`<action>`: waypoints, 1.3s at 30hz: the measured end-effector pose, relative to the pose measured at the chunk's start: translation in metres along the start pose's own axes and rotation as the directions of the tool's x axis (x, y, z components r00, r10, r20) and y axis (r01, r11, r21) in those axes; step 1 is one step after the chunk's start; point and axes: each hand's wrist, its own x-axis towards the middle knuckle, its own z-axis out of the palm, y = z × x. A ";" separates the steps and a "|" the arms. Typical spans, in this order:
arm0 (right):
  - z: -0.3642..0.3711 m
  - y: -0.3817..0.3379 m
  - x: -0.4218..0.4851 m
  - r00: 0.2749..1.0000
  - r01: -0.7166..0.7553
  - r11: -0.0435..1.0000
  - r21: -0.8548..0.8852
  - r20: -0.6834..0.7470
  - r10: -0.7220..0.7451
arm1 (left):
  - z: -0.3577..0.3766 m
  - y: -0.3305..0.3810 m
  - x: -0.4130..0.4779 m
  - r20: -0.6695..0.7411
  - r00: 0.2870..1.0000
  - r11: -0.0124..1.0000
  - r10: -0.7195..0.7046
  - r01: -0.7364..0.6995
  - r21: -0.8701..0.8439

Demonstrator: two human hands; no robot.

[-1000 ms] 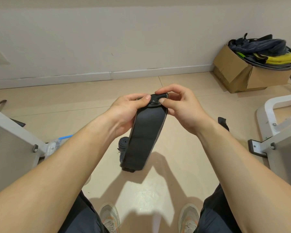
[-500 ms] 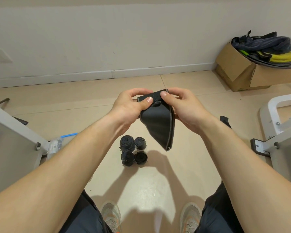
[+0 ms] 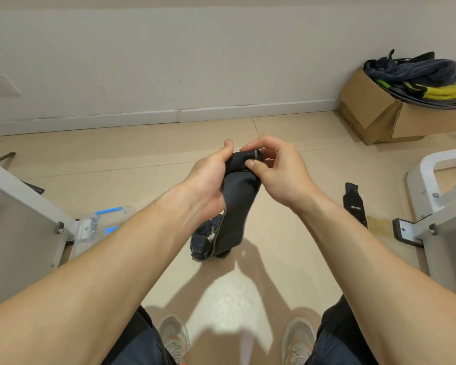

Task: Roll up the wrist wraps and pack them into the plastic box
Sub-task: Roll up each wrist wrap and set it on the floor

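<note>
A black wrist wrap (image 3: 234,212) hangs between my hands, its top end rolled into a small coil. My left hand (image 3: 208,180) grips the coil from the left and my right hand (image 3: 277,167) pinches it from the right with thumb and fingers. The loose tail drops toward the floor. Behind that tail, several rolled black wraps (image 3: 202,241) sit on the tiles, partly hidden. Another unrolled black wrap (image 3: 354,204) lies flat on the floor at the right. The clear plastic box (image 3: 100,225) with blue clips rests at the left, partly behind my left forearm.
White metal equipment frames stand at the left (image 3: 19,206) and right (image 3: 437,206) edges. A cardboard box (image 3: 379,111) filled with dark and yellow gear sits by the wall at the back right. My two shoes (image 3: 174,338) are at the bottom.
The rolled coil at the top of the wrap has grown and the hanging tail swung down in front of the rolled wraps on the floor. My hands rose slightly.
</note>
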 end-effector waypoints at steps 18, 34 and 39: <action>0.020 0.008 0.011 0.968 -0.249 0.940 0.235 0.028 0.250 | 0.004 -0.012 0.012 -0.038 0.856 0.765 0.516 -0.440 0.471; 0.022 0.014 0.008 0.992 -0.123 0.956 0.268 0.014 0.124 | -0.005 -0.004 0.009 -0.039 0.918 0.868 0.394 -0.358 0.345; 0.020 0.013 0.011 0.964 -0.265 0.885 0.383 0.140 0.228 | -0.010 -0.002 0.009 -0.004 0.946 0.923 0.323 -0.314 0.221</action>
